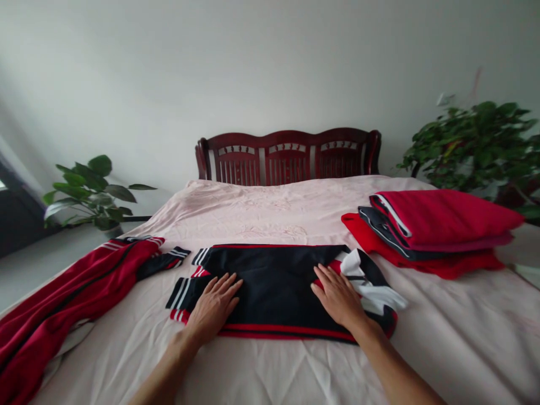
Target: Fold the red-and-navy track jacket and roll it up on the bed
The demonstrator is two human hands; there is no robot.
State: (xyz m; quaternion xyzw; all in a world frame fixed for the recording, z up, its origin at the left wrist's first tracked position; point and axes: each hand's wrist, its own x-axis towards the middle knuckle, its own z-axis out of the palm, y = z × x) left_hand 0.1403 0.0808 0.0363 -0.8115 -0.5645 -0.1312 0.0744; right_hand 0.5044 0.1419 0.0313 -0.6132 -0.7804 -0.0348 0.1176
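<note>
A dark navy and red tracksuit jacket lies folded flat on the bed in front of me, its striped cuffs to the left and white lining showing at the right end. My left hand rests on its left part beside the cuffs, fingers stretched out. Flat on the right part, near the white lining, lies my right hand with its fingers extended. Neither hand grips the cloth.
A red garment with dark trim is spread along the bed's left side. To the right sits a stack of folded clothes. Beyond the pink bedsheet stands a dark wooden headboard. Leafy plants flank the bed.
</note>
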